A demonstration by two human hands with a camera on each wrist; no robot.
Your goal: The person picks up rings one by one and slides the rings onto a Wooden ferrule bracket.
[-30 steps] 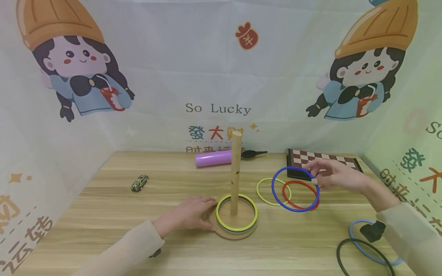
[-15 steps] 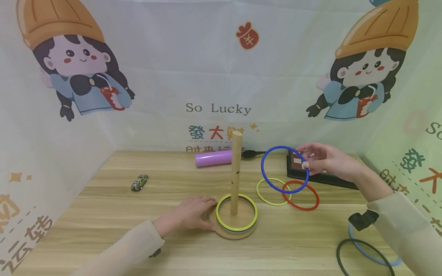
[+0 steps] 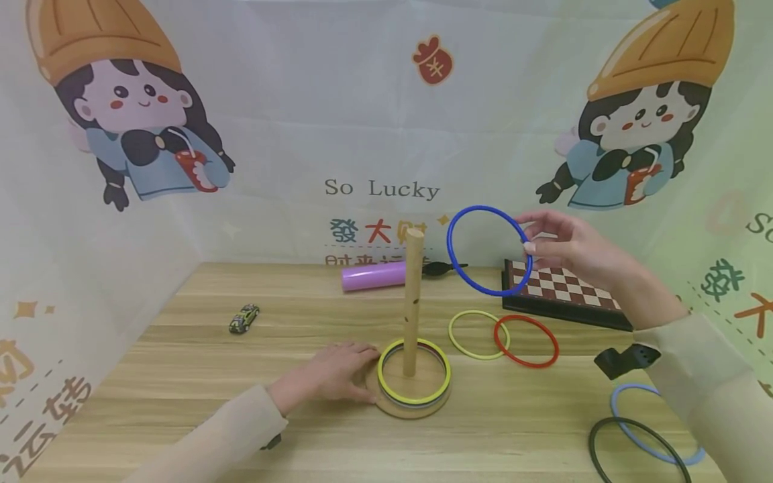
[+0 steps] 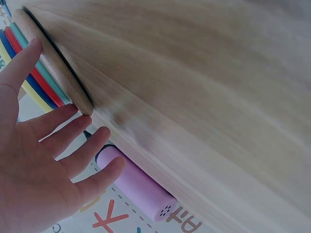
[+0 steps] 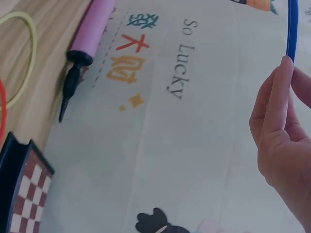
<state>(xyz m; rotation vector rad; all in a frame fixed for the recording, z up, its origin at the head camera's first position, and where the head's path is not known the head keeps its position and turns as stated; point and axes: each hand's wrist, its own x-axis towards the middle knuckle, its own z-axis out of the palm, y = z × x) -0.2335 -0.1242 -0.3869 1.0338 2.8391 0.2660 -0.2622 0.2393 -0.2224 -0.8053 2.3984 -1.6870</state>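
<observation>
My right hand pinches a blue ring between thumb and fingers, holding it tilted up in the air before the chessboard. In the right wrist view, the fingertips meet on the blue ring. A wooden peg stands upright on a round wooden base. Around the peg lie stacked rings, a yellow ring on top; the left wrist view shows red, blue and teal ones beneath. My left hand rests at the base's left side, thumb and fingers spread, touching its rim.
A pale yellow ring and a red ring overlap right of the peg. Light blue and black rings lie front right. Behind are a purple pump and a chessboard. A toy car sits left.
The right hand has lifted the blue ring up and to the left, away from over the red ring. My left hand, the peg and the stacked rings have stayed in place.
</observation>
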